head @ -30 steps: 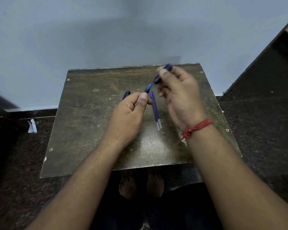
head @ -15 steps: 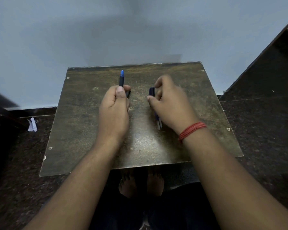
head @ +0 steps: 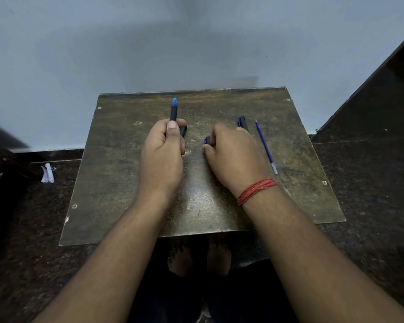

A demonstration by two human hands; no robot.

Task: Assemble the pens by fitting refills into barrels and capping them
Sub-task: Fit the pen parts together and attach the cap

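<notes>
**A:** ok so what's each hand doing here?

**B:** the left hand (head: 162, 150) has its fingers curled round a black pen barrel (head: 173, 113), thumb pressed flat on it. The barrel points off toward 12 o'clock with a blue tip at the far end. There's another dark piece (head: 183, 131) poking out just behind those fingers, at about 1 o'clock from the hand; can't tell if it's held or just lying on the surface (head: 126, 183).

**A:** and the right?

**B:** the right hand (head: 233, 155) is knuckles up, resting down on the surface, fingers curled in. A little blue-and-dark bit (head: 207, 140) sticks out at its 10 o'clock side, looks like a cap, and the fingers seem to be pinching it. Red thread bracelet (head: 257, 191) on that wrist.

**A:** where's the rest of the pen stuff?

**B:** a blue refill (head: 265, 146) is lying loose on the surface at 3 o'clock from the right hand, near it but not touching, running from 12 down toward 5 with the pale tip at the near end. Between the refill and the hand there's a dark pen part (head: 242, 123) with a blue edge, half hidden behind the knuckles.

**A:** anything off the surface?

**B:** a scrap of white paper (head: 47, 173) on the floor way out at 9 o'clock, and bare feet (head: 200, 256) showing under the near edge.
</notes>
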